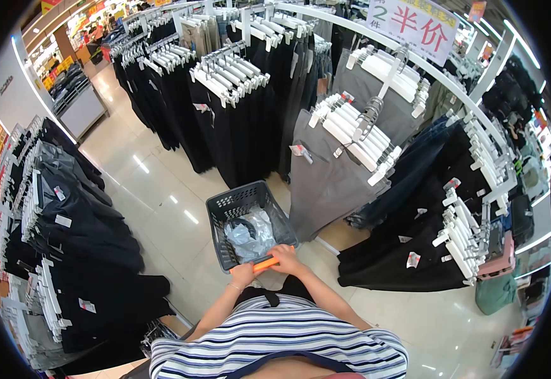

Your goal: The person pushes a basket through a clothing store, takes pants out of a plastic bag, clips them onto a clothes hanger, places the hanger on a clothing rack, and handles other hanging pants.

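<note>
A dark grey shopping basket (217, 218) with perforated sides is in front of my body, near the middle of the head view. Both hands are on its orange and black handle (264, 263). My left hand (244, 274) wraps round the left end, and my right hand (283, 259) grips the right end. Inside the basket lie clear plastic-wrapped items (259, 230) and something dark and rounded; what exactly they are I cannot make out. Grey trousers (319, 170) on white hangers hang just beyond the basket's right side.
Black trousers (234, 139) hang on a rack ahead. More dark clothes (89, 221) hang at the left, and black trousers (392, 252) at the right. A sale sign (412, 28) tops the rack. The tiled floor (161, 196) runs between the racks toward a display counter (81, 107).
</note>
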Tool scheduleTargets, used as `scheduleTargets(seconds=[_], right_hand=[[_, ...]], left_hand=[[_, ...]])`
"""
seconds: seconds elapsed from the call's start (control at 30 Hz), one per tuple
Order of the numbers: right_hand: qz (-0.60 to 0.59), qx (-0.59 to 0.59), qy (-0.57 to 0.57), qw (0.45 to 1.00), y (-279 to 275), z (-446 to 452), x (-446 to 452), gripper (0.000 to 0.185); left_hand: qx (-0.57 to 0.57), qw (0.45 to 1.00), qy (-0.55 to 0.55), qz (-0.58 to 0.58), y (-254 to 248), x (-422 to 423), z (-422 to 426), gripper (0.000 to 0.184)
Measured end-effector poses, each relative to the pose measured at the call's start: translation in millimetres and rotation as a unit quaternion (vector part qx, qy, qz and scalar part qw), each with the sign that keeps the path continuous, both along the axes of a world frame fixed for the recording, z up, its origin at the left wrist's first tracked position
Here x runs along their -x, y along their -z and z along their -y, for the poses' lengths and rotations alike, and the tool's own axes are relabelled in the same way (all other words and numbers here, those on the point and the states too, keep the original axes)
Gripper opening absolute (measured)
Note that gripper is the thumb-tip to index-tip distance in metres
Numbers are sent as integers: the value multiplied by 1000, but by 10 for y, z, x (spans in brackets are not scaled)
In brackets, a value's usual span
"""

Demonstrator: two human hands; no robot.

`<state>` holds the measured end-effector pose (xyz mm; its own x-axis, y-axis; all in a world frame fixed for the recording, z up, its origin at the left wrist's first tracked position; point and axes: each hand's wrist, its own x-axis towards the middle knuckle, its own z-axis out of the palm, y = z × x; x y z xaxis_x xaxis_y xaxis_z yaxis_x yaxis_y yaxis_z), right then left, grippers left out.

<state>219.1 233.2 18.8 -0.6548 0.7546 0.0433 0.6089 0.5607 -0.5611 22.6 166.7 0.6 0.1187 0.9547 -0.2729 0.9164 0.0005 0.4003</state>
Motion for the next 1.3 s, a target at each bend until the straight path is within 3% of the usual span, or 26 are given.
scheduleTargets(seconds=[0.03,0.1,0.17,0.2,0.27,0.3,0.43,0.47,0.57,0.67,0.77,0.87,0.97,1.07,1.17,1.23,1.3], right_hand=[[-66,-24,38,997,37,-4,-164,47],[-158,67,153,973,289,-154,-577,60],[-269,91,327,901,637,-422,-1065,66],[-266,14,392,881,695,-588,-1312,73],[-177,-91,479,855,115,-818,-1646,78],[-226,-73,507,828,-72,-951,-1737,78],[-352,59,459,814,-451,-1281,-1832,65],[-409,1,458,789,-452,-1311,-1739,54],[-348,-19,509,787,-403,-1340,-1768,43],[-77,31,591,802,-383,-1329,-1742,35],[-178,23,530,829,-218,-1297,-1677,30],[-334,55,516,787,-16,-1316,-1547,30],[-323,134,540,766,-81,-1257,-1493,33],[-363,301,554,686,-332,-1161,-1488,30],[-482,256,502,671,-357,-1062,-1431,29],[-544,306,490,609,-567,-965,-1350,27],[-600,367,468,535,-705,-906,-1330,27]], left_hand=[[-9,1000,-6,-12,44,-16,-8,60],[-4,1000,-15,-12,109,-36,-14,60],[-8,999,-28,-21,110,-87,-52,59],[-12,999,-33,-30,97,-105,-43,59],[-6,998,-42,-36,47,-150,-38,57],[-1,998,-48,-33,62,-172,-32,57],[4,998,-68,-13,101,-231,-27,57],[1,997,-73,-7,83,-239,-29,57],[7,996,-83,-8,88,-295,-15,56],[5,996,-87,6,76,-303,-17,56],[23,993,-110,44,-14,-322,-15,63],[59,991,-106,46,-66,-307,-56,63],[138,981,-123,63,-166,-311,-106,64],[-45,993,-105,21,-319,-469,-156,65],[-139,974,-48,171,-487,-734,-476,65],[-141,938,-23,315,-432,-1004,-666,63],[-17,923,15,385,-443,-1297,-810,82]])
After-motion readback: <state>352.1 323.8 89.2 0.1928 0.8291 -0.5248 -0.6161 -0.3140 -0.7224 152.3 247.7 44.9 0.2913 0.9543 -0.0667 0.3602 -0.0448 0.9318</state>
